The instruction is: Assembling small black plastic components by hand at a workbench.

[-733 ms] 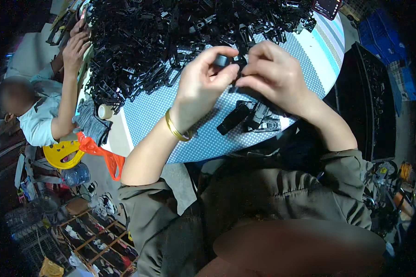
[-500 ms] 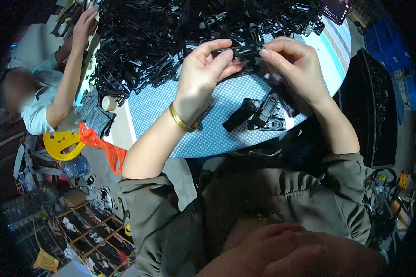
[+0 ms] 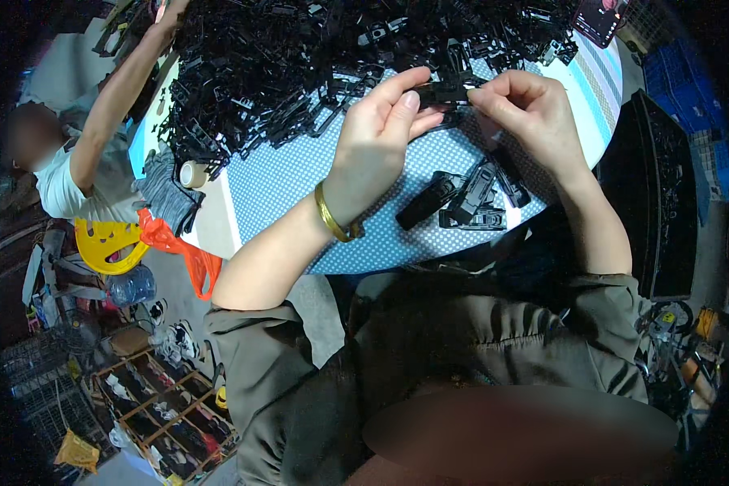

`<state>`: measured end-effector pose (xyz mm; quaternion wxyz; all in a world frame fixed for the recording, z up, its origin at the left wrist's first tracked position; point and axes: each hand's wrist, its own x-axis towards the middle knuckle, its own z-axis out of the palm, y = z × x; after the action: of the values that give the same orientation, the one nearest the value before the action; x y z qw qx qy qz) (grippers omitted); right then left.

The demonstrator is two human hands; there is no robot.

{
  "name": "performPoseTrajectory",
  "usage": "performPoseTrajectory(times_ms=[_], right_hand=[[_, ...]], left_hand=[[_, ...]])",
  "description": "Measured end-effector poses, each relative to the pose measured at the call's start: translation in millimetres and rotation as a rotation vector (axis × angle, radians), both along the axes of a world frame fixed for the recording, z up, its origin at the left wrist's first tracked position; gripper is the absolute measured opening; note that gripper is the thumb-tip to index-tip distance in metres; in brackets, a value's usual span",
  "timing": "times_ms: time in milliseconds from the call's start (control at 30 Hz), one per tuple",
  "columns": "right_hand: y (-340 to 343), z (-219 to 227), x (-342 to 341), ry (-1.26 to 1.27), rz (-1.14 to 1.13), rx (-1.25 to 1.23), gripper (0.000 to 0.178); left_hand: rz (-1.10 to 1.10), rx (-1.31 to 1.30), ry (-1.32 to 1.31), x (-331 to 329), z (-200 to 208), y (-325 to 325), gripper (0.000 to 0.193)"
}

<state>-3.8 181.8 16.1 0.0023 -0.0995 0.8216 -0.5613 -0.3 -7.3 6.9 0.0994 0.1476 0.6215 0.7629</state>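
Both hands (image 3: 462,121) pinch a black plastic part (image 3: 445,91), long axis left-right.

Black plastic parts (image 3: 324,73) heap on a light-blue tabletop (image 3: 283,186) with white dots; gold bangle (image 3: 332,219); olive-grey sleeves (image 3: 259,356); orange bag (image 3: 178,247); yellow stool (image 3: 105,243).

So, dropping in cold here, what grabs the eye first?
The huge heap of black plastic parts covering the far half of the dotted blue table. Then the left hand and right hand, pinching one black part between them at the heap's edge.
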Motion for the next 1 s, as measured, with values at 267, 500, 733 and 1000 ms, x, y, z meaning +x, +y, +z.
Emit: performPoseTrajectory(times_ms=[267,500,733,1000], right_hand=[[-1,-4,1,0.091,0.031,0.044,0.018],[-6,-6,5,0.190,0.011,0.073,0.019],[-7,3,2,0.553,-0.081,0.568,0.026],[-17,-9,0,0.731,0.170,0.664,0.017]], left_hand=[[-0.031,0.040,-0.078,1,-1,-1,0.036],[-0.057,-0.051,-0.048,3,4,0,0.036],[-0.025,-0.111,0.036,-3,12,-11,0.036],[0.108,0.111,-0.139,-21,10,-28,0.036]])
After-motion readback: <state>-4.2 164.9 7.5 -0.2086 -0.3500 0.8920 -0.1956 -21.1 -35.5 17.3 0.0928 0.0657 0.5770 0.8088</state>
